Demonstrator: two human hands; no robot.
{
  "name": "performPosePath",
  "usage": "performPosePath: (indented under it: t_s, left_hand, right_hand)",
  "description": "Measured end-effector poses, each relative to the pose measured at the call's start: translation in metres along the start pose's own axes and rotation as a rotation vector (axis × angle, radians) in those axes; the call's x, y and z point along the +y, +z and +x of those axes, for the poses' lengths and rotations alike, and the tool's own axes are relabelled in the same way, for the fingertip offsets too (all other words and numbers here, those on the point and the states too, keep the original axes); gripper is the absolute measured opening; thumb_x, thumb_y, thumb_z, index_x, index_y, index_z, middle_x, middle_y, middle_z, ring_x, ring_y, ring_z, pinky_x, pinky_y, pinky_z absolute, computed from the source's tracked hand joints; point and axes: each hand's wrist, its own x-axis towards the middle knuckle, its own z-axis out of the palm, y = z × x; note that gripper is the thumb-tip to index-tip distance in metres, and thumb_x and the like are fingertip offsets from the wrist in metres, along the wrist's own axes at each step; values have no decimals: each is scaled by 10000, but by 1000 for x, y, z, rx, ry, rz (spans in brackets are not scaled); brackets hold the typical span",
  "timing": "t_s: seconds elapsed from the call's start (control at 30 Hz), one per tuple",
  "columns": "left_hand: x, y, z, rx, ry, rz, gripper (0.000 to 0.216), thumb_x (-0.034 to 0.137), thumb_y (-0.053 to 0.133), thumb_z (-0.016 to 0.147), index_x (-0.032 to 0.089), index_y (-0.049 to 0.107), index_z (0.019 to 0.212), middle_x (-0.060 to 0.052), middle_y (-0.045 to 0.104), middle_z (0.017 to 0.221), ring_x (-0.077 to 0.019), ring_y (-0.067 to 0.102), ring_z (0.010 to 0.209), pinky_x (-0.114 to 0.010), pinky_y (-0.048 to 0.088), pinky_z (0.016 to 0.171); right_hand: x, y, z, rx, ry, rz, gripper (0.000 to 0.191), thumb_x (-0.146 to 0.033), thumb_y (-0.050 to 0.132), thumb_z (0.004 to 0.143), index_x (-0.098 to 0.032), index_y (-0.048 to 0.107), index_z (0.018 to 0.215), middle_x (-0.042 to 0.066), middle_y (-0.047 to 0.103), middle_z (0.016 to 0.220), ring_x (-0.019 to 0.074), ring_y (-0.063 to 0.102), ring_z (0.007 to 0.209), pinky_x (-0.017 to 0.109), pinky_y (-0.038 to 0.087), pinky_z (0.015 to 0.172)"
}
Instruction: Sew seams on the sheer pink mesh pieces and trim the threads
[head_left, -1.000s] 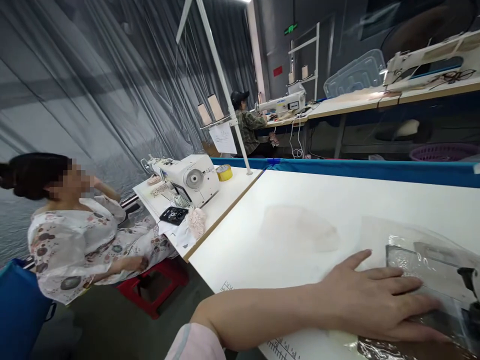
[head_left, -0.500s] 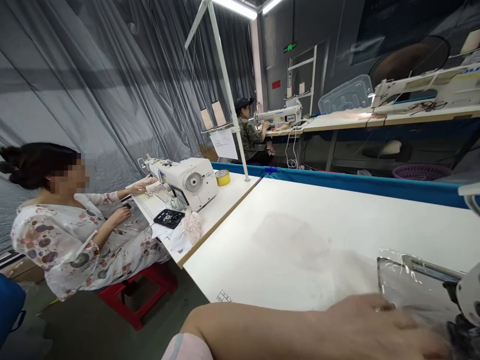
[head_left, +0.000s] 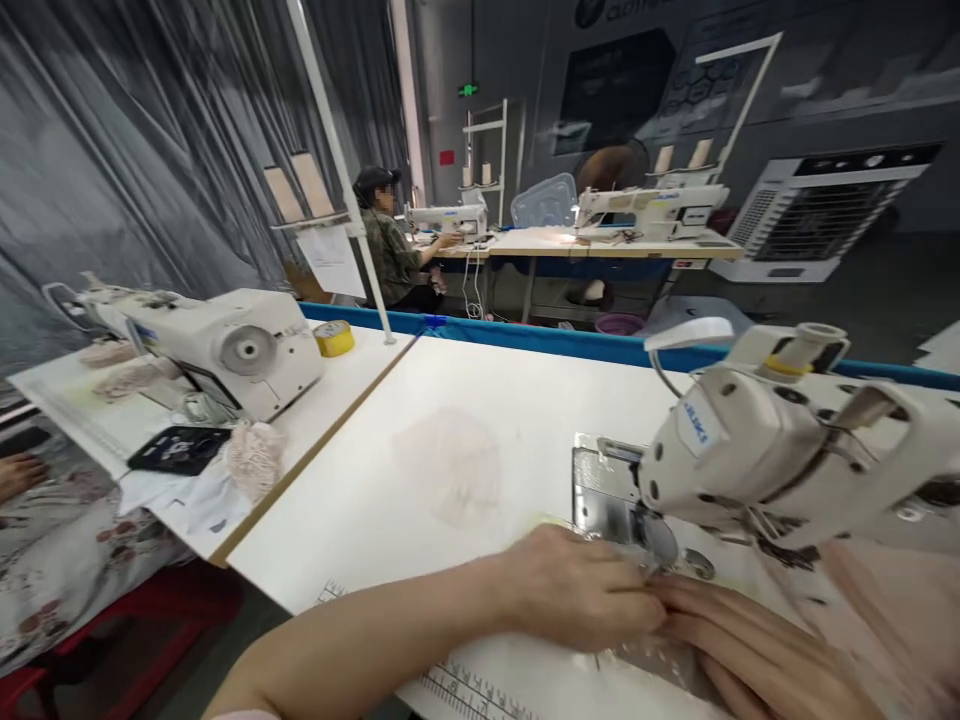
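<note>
My left hand (head_left: 577,590) is closed, fingers curled under, at the front of a white JUKI sewing machine (head_left: 697,430). Whatever it grips is hidden beneath the fingers and blurred. Touching its fingertips from the right is my right hand (head_left: 757,640), with fingers stretched out. Shiny see-through material (head_left: 652,665) shows under both hands. Just beyond them lies the metal needle plate area (head_left: 604,505). Pink fabric (head_left: 885,610) is bunched at the machine's right. A thin, sheer pale piece (head_left: 450,465) rests flat on the white table (head_left: 360,500).
To the left stands another sewing machine (head_left: 255,350), with yellow tape (head_left: 334,338), a black phone-like object (head_left: 178,450) and lace (head_left: 256,458). A seated person's sleeve and hand (head_left: 22,475) show at the left edge. Another person (head_left: 390,245) works behind.
The view has swung right, bringing my machine and my right hand into sight. My left hand now meets the right hand by the needle area.
</note>
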Motion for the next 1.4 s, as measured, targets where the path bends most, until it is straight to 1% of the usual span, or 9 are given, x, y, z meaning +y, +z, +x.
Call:
performPosePath:
  t_s: [0.17,0.33,0.47,0.63,0.77,0.9,1.07,1.17,1.4]
  left_hand:
    - [3,-4,-1,26,-108,81,329,297,374,965,192,671,868,-4,703,779,-112,633,628,-218,364,411]
    - [7,-9,0,-24,-382,76,259,359,497,923,157,591,1056,-74,682,1026,-151,643,646,-243,381,425]
    - [8,-10,6,-119,-452,-25,170,348,492,936,206,573,886,-1,697,807,-171,650,643,-253,407,509]
    - [6,-7,14,-95,-573,-225,203,404,484,934,236,553,845,46,637,690,-141,577,581,-254,400,544]
    - [6,-9,18,4,-685,-586,253,465,519,910,229,543,823,24,607,724,-136,534,622,-247,407,550]
    - [5,-12,20,67,-756,-900,275,474,566,886,213,548,802,-2,620,836,-128,551,695,-220,431,551]
    - [2,-10,19,53,-666,-1053,216,406,613,880,213,580,791,-17,642,958,-140,609,831,-222,499,666]
    - [2,-8,19,23,-581,-1029,182,380,598,895,216,604,816,-31,643,976,-158,617,880,-248,510,714]
    - [17,-4,23,41,-498,-702,363,442,736,759,219,510,936,20,550,801,-118,494,638,-248,407,535]
  right_hand:
    - [-22,-19,44,115,69,-8,266,-50,448,873,-220,626,771,56,745,879,164,726,802,253,621,722]
    - [-21,-17,38,74,108,33,311,-3,413,882,-198,619,754,44,730,850,142,694,797,259,588,704]
    - [-13,-17,24,84,144,-26,274,-18,452,865,-179,636,742,32,742,878,154,684,828,297,562,754]
    - [-5,-22,19,95,459,-50,278,-79,466,872,-158,698,1003,43,739,941,161,647,839,293,493,714]
    - [-6,-31,23,15,751,171,260,-313,658,868,-174,701,1084,31,700,883,127,589,723,245,440,635]
    - [-6,-38,27,-16,920,411,382,-314,737,797,-173,665,1146,19,684,908,72,509,581,226,407,568]
    - [-7,-42,30,-35,1086,971,417,-252,680,823,-167,594,1222,-74,599,620,33,414,367,182,353,402]
    - [-8,-40,30,-41,1108,1191,238,-239,644,839,-157,645,1063,-63,610,606,38,466,360,167,353,372]
    - [-19,-27,33,60,1046,855,277,-325,666,842,-156,602,632,-58,534,519,54,486,439,178,349,429]
